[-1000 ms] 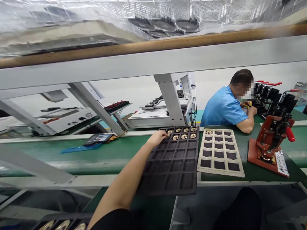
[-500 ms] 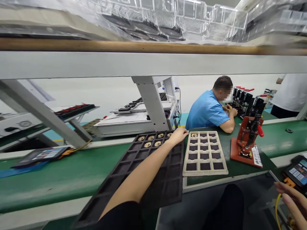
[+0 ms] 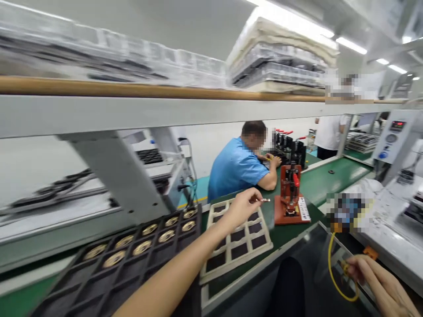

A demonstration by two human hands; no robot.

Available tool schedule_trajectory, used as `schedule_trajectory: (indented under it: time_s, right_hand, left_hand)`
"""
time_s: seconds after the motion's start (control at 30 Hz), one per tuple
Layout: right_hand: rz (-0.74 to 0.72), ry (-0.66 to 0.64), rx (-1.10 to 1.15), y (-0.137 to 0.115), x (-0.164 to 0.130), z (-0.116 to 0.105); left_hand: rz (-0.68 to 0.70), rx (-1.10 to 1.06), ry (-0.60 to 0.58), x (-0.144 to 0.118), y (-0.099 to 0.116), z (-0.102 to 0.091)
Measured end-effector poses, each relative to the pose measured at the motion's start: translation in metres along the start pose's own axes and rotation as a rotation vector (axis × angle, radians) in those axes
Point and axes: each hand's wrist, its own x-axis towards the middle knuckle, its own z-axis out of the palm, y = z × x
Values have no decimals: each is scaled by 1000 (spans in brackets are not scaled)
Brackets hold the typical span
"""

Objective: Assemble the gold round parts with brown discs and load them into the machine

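My left hand (image 3: pixel 246 204) reaches over the cream tray (image 3: pixel 264 250), its fingers pinched on a small shiny metal part (image 3: pixel 265 200). The part sticks out to the right, towards the red toggle clamp fixture (image 3: pixel 291 202), and is apart from it. My forearm hides part of the tray, whose visible compartments have dark bottoms. To the left lies a black compartment tray (image 3: pixel 132 281) with several gold-coloured round parts (image 3: pixel 142 248) in its far rows. At the lower right, my right hand (image 3: pixel 376 279) has its fingers drawn together beside a yellow cable (image 3: pixel 331 264); what they hold is unclear.
A person in a blue shirt (image 3: pixel 234 165) works across the green bench beside several black clamps with red handles (image 3: pixel 287 145). A shelf beam (image 3: pixel 165 114) crosses overhead, loaded with clear plastic trays. A white machine (image 3: pixel 393 136) stands at the right.
My left hand has moved right from the gap between the trays, with a small metal part now visible in its fingers. My right hand's fingers have drawn together. The view has swung right.
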Motion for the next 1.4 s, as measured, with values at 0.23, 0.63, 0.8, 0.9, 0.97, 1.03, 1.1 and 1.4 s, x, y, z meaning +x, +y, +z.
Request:
schedule_trajectory:
  time_s: [0.23,0.63,0.8,0.9,0.97,1.03,1.1,1.4]
  right_hand:
    - [-163,-28,318,-78,25,-3]
    - [52,287,195,-33,-28,-107]
    - [128,679,-4,-2,-78,-179]
    - [146,823,-48,3,-109,-208]
    - [145,913,-75,1,-127,-216]
    - [141,995,-84,-1,-146,-218]
    - [157,1058,-74,-1,-168,-219]
    - [261,1101,-50,16,-214,-248]
  left_hand:
    - [965,-276,-63,-10,158,82]
    - [1165,-413,-337,21,266,178]
    - [1060,-465,-481,70,352,232]
    - [1015,-238,-579,99,422,273]
    - [1019,-142,-635,111,465,303]
    - [1013,-69,-678,119,497,331]
    - [989,12,-724,127,518,353]
    - [930,272,-920,158,548,380]
